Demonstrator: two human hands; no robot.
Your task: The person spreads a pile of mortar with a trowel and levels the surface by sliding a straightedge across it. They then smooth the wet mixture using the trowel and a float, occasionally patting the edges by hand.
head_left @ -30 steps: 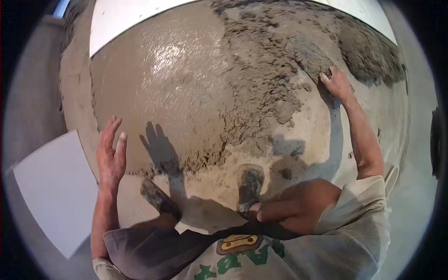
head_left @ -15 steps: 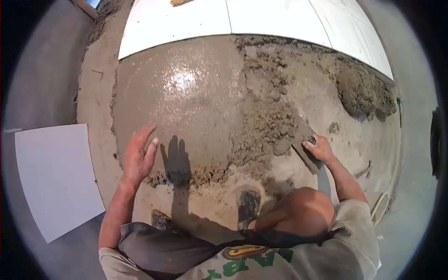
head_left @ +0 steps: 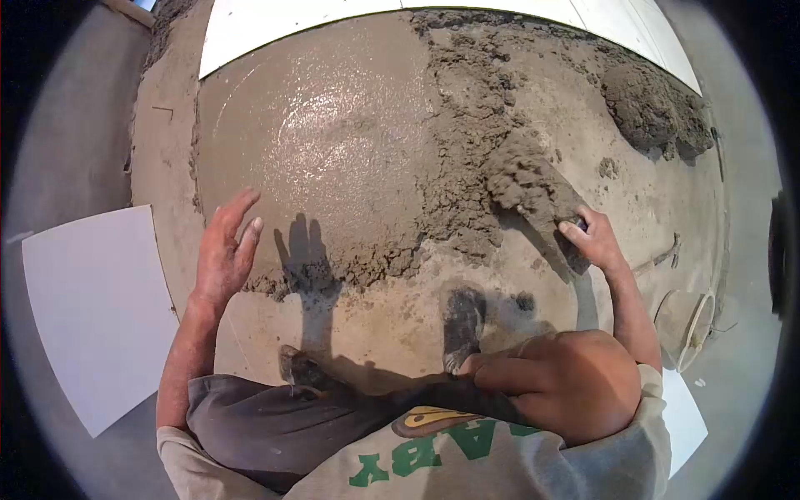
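My right hand (head_left: 595, 240) grips the handle of a flat, mud-caked trowel (head_left: 567, 195). A lump of wet mortar (head_left: 523, 173) lies on its blade, raised at the right edge of the rough mortar strip. My left hand (head_left: 225, 250) is empty, its fingers apart, hovering over the lower left corner of the smooth mortar bed (head_left: 333, 125). That bed is wet and shiny, with a crumbly edge on its right and near sides. The hand's shadow falls on the mortar beside it.
White tiles (head_left: 292, 21) border the mortar at the far side. A loose white tile (head_left: 96, 321) lies at left. A mortar heap (head_left: 650, 108) sits at upper right. A hammer-like tool (head_left: 662, 257) and a bucket (head_left: 685, 329) are at right. My feet are just below the mortar.
The trowel has come up with a lump of mortar on its blade, and my right hand has shifted slightly right and up. The left hand remains open. The view has tilted a little.
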